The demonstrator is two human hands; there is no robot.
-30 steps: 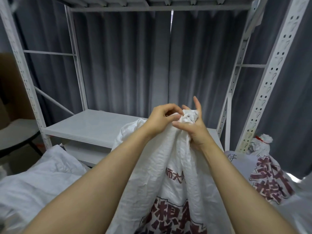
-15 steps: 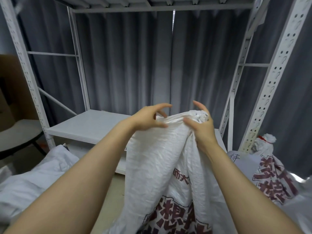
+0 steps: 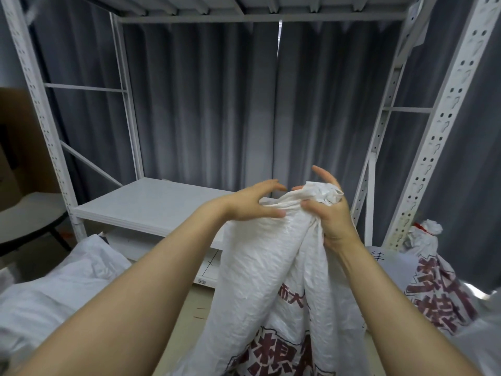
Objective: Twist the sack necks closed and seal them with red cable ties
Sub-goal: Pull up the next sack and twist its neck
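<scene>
Head view, centre: white sack (image 3: 265, 289) with dark red print, upright between two bare forearms, rising from the bottom edge to mid-frame. Neck (image 3: 298, 210) gathered into folds at the top, ruffled mouth poking out above. Clamped round that neck from the right by the right hand (image 3: 332, 223): thumb pressed into the folds, lower fingers wrapped behind the cloth, index finger lifted free above the mouth. Just left of the neck, left hand (image 3: 252, 204) spread wide, fingers bent and apart, gripping nothing; thumb against the cloth below the gather, fingertips close to the mouth, contact there impossible to tell. No tie visible on this neck. Further right, near the floor, second printed sack (image 3: 439, 291), neck closed with a red tie (image 3: 420, 228). Lower left, another white sack (image 3: 67, 283) lying slack. Behind both hands, white metal rack (image 3: 433, 137) with a low shelf (image 3: 151, 204). Beyond the rack, grey pleated curtain (image 3: 217, 104). Far left edge, brown cardboard (image 3: 16, 142) above a pale rounded seat (image 3: 27, 215).
</scene>
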